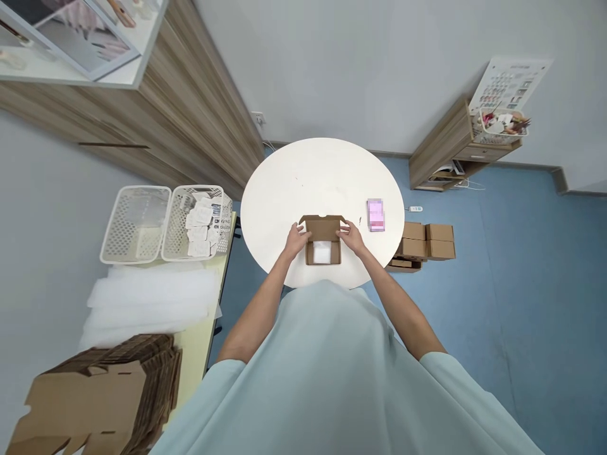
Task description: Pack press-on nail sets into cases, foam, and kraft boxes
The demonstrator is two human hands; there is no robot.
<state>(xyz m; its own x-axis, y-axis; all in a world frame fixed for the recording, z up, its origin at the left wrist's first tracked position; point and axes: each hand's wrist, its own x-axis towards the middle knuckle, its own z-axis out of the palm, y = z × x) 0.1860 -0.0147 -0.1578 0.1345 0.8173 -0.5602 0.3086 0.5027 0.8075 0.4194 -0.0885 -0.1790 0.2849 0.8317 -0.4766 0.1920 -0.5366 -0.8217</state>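
A small brown cardboard box (323,226) stands with its lid raised near the front edge of the round white table (284,183). Inside it lies a white, soft-looking rectangular packet (322,252); what it contains cannot be seen. My left hand (298,240) grips the box at its left side, by the lid's side flap. On the opposite side my right hand (351,237) holds the right flap between thumb and fingers. To the right on the tabletop is a pink rectangular thing (375,215), its surface pixelated.
At left, a side table (194,344) bears two white baskets (135,224), white foam sheets (152,294) and stacked flat cardboard blanks (90,398). Several closed boxes (440,241) sit right of the round table. A wooden cabinet (441,145) stands by the wall.
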